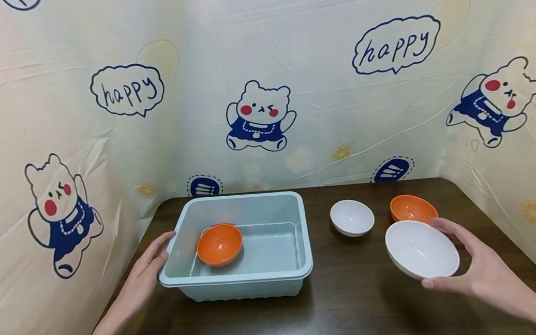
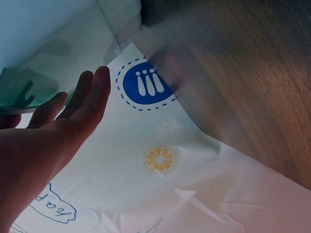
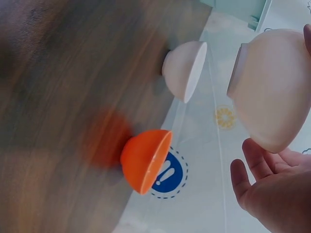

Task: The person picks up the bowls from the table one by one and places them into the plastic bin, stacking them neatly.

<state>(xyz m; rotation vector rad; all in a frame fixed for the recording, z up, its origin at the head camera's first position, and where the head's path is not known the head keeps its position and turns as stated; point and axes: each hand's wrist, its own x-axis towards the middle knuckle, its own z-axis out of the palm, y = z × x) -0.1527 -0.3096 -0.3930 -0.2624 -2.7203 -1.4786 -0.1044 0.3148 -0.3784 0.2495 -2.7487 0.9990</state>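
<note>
the right hand (image 1: 484, 267) pinches a white bowl (image 1: 422, 248), thumb to fingers, above the table (image 1: 353, 312); that edge grip could slip, hitting the orange bowl (image 1: 413, 208) behind; the left hand (image 1: 141, 274), fingers nearly straight, touches the tub (image 1: 236, 279).

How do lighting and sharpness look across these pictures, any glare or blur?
Head view: bright, mostly crisp, a highlight inside the round white bowl in the right hand; left wrist view: dim, the left hand darkly shaded; right wrist view: the brown wooden table looks blurry, with a hazy reflection of the round orange bowl.
</note>
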